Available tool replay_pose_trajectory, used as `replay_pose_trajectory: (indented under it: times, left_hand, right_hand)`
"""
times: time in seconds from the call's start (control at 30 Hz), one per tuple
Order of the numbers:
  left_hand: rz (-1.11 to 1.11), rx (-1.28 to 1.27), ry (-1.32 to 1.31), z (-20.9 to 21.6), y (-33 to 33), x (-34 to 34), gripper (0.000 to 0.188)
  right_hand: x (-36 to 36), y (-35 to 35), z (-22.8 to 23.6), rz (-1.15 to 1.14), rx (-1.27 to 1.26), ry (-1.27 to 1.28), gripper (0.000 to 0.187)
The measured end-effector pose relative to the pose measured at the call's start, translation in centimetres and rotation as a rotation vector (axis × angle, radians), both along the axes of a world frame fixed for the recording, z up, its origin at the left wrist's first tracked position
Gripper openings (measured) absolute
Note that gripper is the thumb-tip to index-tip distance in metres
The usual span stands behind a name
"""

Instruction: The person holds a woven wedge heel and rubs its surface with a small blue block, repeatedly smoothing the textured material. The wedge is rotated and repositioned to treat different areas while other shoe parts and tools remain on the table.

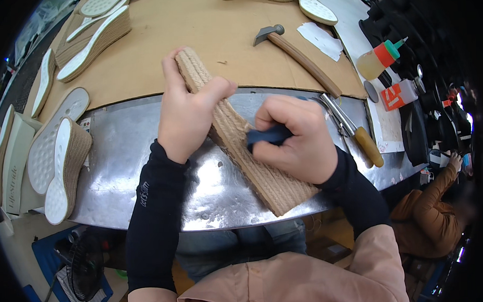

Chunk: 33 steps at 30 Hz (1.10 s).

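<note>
A wedge shoe sole (pixel 239 135) wrapped in tan braided rope lies on its side, tilted across the front of a metal-topped bench (pixel 130 149). My left hand (pixel 189 107) grips its narrow far end, the thumb over the near side and the fingers behind. In my right hand (pixel 299 135) a small dark blue piece (pixel 270 137), perhaps a cloth or pad, is pinched against the braided side of the sole. Its full shape is hidden by my fingers. The wide end of the sole points toward me, near the bench's front edge.
Several wedge soles, such as one with a white top (pixel 66 170), lie along the left and far side. A cardboard sheet (pixel 194 25) bears a hammer (pixel 299 56). Rightward are a yellow-handled tool (pixel 366 144), a glue bottle (pixel 379 58) and a red-labelled bottle (pixel 399 94). Another person (pixel 430 213) sits at right.
</note>
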State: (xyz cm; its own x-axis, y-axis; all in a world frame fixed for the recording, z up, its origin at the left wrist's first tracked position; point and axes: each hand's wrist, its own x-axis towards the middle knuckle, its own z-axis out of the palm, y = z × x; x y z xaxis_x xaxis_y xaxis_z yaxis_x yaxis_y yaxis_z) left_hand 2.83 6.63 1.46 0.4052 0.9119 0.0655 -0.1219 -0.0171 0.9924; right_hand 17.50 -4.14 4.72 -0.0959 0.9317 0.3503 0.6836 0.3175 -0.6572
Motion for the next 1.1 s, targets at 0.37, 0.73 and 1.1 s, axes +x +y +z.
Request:
replay_pose_trajectory:
  times: [0.37,0.73,1.1]
  left_hand:
    - [-0.023,0.080,-0.006,-0.2,0.2,-0.2,0.069]
    - [0.028,0.087,0.031,-0.6,0.3,-0.2,0.069]
    - [0.043,0.062,0.040,-0.5,0.2,-0.2,0.069]
  right_hand:
    - [1.1,0.1,-0.2,0.054,-0.131,0.012,0.019]
    - [0.9,-0.2,-0.7,-0.004,-0.260,0.204,0.010]
    - [0.9,-0.2,-0.6,0.041,-0.144,0.134,0.009]
